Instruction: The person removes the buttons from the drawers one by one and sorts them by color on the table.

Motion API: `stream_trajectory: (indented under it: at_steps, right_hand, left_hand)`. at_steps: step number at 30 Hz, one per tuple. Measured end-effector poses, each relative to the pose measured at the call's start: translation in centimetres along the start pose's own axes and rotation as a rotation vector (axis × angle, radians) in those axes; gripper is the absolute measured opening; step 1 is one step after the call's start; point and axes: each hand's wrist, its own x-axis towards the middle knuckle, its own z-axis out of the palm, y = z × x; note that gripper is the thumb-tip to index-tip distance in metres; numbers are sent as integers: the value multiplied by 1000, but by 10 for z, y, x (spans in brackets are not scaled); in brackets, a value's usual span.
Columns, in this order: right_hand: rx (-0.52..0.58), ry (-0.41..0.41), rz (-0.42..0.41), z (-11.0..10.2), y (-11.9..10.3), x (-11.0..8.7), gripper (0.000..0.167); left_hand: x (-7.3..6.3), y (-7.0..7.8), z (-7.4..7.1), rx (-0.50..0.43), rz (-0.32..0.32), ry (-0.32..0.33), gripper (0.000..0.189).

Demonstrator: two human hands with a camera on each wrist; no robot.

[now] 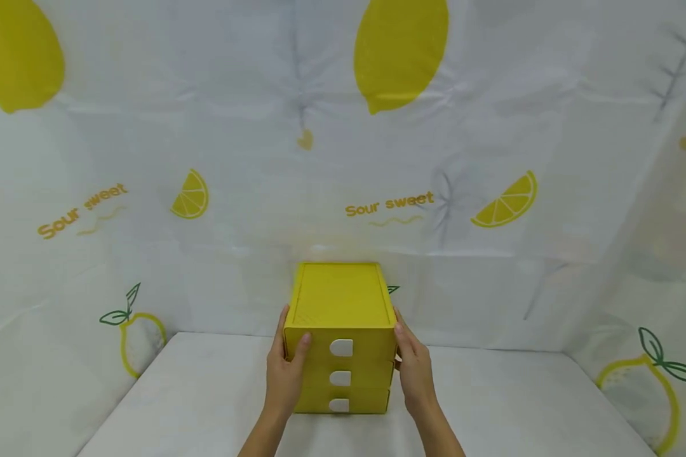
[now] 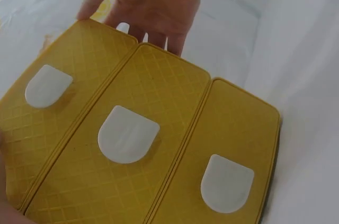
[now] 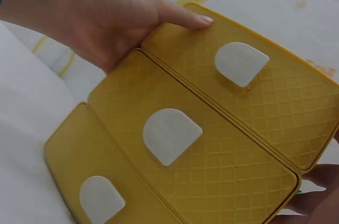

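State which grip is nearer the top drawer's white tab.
Left. The left grip has its thumb on the top drawer, left of the white tab; the right grip is farther, at the drawer's right edge.

From here, screened-off booth (image 1: 251, 273) of some kind; whether in home, lab or shop, can't tell. Lemon-print sheets (image 1: 274, 209) lettered "Sour sweet" hang on three sides of white surface (image 1: 217, 381).

Walls: pale, creased sheeting (image 1: 263, 241), printed with solid lemons (image 1: 401, 54) at 10 and 12 o'clock, outlined lemons (image 1: 640, 400) at 4 and 8 (lettering (image 1: 389, 204) reads "Sour sweet"). White table (image 1: 503, 400) at 6 o'clock. Light soft, sheen faint.
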Motion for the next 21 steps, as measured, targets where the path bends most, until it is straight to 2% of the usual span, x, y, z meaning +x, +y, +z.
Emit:
stream_trajectory:
  at_steps: [9, 12, 16, 21]
  right_hand:
    - [-56, 70, 52, -42, -3, 1, 57]
    - [-75, 90, 68, -54, -5, 1, 58]
    - [-81, 92, 79, -64, -5, -1, 57]
    - [-54, 85, 80, -65, 0, 0, 55]
  left_hand:
    - [-4, 6, 43, -91, 21, -36, 65]
    - [-6, 7, 55, -100, 33, -66, 65]
    - [-6, 6, 62, -85, 34, -102, 65]
    - [-4, 4, 60, -72, 28, -120, 65]
